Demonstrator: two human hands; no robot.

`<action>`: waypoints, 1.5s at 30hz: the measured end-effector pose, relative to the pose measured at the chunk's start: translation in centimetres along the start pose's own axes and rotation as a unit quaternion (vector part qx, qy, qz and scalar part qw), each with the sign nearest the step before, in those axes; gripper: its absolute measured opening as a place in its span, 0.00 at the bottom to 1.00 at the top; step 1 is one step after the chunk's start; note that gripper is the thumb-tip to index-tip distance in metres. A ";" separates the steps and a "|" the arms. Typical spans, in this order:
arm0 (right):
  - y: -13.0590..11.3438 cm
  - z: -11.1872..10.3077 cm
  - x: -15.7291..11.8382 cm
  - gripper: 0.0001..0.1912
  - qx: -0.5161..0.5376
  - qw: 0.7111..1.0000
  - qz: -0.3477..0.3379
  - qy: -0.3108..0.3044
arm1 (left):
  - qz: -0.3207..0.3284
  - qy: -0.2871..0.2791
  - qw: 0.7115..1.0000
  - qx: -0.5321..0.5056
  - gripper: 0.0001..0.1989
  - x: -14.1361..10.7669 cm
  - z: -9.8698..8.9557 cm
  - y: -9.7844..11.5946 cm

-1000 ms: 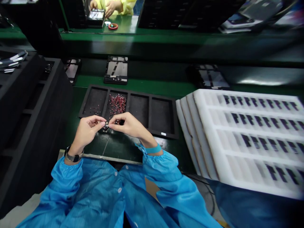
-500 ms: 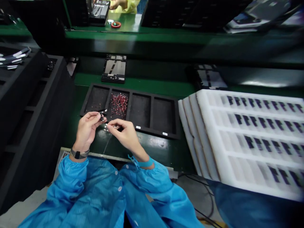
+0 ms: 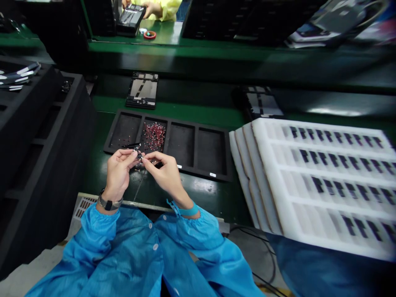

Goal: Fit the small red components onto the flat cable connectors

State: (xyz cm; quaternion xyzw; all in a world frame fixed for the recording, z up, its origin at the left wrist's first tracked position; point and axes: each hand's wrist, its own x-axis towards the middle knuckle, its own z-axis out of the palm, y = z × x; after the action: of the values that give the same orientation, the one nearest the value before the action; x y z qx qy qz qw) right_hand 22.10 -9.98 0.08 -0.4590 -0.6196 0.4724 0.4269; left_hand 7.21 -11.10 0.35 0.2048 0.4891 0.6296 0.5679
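Observation:
My left hand [image 3: 119, 171] is closed on a small dark part [image 3: 138, 154], pinched between thumb and fingers over the near edge of a black tray [image 3: 201, 172]. From the right, my right hand [image 3: 163, 171] meets it with thumb and forefinger pressed together at the part's edge; whatever is in that pinch is too small to name. Many tiny red and silver pieces [image 3: 154, 135] fill the tray's second compartment, and a few lie in the first. A dark slim tool [image 3: 131, 145] shows just beyond my left fingertips.
White foam trays [image 3: 272, 165] holding rows of black parts stand at right. Black foam racks [image 3: 74, 107] rise at left. Flat devices [image 3: 142, 90] lie behind the tray. Across the bench, a person's hands [image 3: 153, 9] hold another device.
My left hand has moved right and slightly down, bringing the part against my right fingertips. The devices behind the tray have shifted left. The person opposite now shows two hands on their device.

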 end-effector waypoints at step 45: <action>0.0 -4.5 2.1 0.12 0.020 0.999 -0.004 0.040 | 0.104 -0.062 0.981 0.150 0.16 3.0 4.5 1.5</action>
State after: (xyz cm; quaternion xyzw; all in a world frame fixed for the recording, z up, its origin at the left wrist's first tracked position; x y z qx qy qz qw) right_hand 25.96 -7.11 1.13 -0.4660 -0.5943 0.4646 0.4624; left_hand 9.30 -6.47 2.77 0.3758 0.5175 0.5911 0.4915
